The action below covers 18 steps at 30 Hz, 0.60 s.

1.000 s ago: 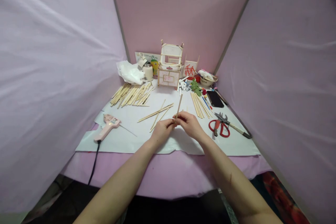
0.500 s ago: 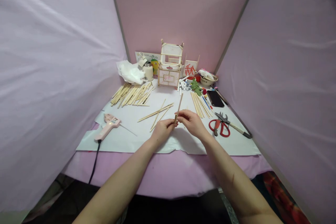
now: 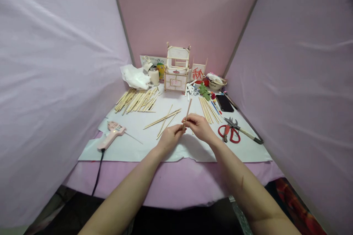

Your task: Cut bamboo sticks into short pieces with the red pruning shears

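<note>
My left hand (image 3: 171,137) pinches the lower end of a thin wooden stick (image 3: 189,108), which points up and away near the middle of the white sheet. My right hand (image 3: 199,125) has its fingers closed on the same stick, just above and to the right of my left fingertips. Whether one stick or more is between the fingers cannot be made out. Several loose sticks (image 3: 162,118) lie crossed on the sheet left of my hands. Another group of sticks (image 3: 209,110) lies to the right, beyond my right hand.
A pink glue gun (image 3: 111,134) with a black cord lies left. A stick pile (image 3: 136,100) is behind it. A small stick-and-paper cabinet (image 3: 176,69) stands at the back. Right are a phone (image 3: 224,103), red-handled scissors (image 3: 235,135) and pliers (image 3: 249,136).
The view has shifted slightly, moving the table items a little left in the picture. Both hands keep hold of the stick, my right fingers slightly closer to my left.
</note>
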Tool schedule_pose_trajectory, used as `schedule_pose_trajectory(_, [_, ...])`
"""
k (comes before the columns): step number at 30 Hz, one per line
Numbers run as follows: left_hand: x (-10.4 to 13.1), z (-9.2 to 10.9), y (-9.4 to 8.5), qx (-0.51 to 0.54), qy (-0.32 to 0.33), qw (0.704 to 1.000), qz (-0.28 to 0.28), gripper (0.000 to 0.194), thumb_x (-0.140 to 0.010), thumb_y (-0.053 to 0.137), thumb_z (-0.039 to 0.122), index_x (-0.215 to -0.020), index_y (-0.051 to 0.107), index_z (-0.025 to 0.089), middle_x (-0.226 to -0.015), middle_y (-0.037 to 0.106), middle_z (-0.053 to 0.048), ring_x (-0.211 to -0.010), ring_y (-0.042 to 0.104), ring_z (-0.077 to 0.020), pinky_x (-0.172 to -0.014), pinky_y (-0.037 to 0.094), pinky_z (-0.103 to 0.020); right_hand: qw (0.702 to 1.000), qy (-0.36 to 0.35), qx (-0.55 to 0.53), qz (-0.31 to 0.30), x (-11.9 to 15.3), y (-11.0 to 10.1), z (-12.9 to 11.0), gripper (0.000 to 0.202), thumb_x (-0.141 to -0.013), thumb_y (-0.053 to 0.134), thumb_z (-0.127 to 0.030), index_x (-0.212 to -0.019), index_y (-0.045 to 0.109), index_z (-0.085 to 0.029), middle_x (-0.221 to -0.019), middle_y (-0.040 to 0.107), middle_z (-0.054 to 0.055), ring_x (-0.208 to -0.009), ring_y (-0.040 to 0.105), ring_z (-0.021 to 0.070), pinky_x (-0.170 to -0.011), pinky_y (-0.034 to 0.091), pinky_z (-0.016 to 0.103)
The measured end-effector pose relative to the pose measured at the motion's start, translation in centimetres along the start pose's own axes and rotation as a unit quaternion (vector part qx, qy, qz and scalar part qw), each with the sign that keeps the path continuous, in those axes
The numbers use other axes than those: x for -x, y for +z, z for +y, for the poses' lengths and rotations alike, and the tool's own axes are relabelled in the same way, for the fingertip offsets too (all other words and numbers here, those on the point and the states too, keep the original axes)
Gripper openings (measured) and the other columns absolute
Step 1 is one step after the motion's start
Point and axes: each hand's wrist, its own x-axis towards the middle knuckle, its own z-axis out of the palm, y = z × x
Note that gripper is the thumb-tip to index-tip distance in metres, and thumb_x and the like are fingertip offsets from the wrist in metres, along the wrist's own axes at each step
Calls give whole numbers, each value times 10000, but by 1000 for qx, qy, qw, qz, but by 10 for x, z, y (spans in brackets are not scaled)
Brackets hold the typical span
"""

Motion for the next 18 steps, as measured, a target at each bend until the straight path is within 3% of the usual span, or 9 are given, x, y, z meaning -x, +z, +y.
schedule_pose_trajectory(4, [-3, 0, -7, 33, 11, 999, -37, 255, -842, 457, 213, -948, 687, 186, -946, 704, -14, -892, 615, -156, -819, 454, -250, 1000, 3, -13, -27, -1, -2, 3, 132, -839, 542, -140, -812, 657, -199, -785, 624, 6, -735, 599, 140, -722, 462, 264])
schedule_pose_trajectory(8, [-3, -3, -6, 19, 3, 998, -63, 228, -860, 491, 263, -929, 690, 177, -920, 715, -27, -842, 630, -161, -786, 469, -260, 998, -6, -22, -55, -2, -2, 2, 137, -850, 539, -149, -812, 659, -203, -805, 629, 8, -755, 599, 139, -723, 463, 261])
schedule_pose_trajectory(18, [-1, -12, 15, -137, 17, 981, 136, 200, -887, 464, 205, -923, 660, 186, -860, 702, -51, -784, 623, -170, -723, 444, -265, 993, 25, 39, 110, 2, 26, -7, 115, -806, 650, -253, -906, 664, -197, -865, 650, 44, -736, 585, 166, -702, 474, 287])
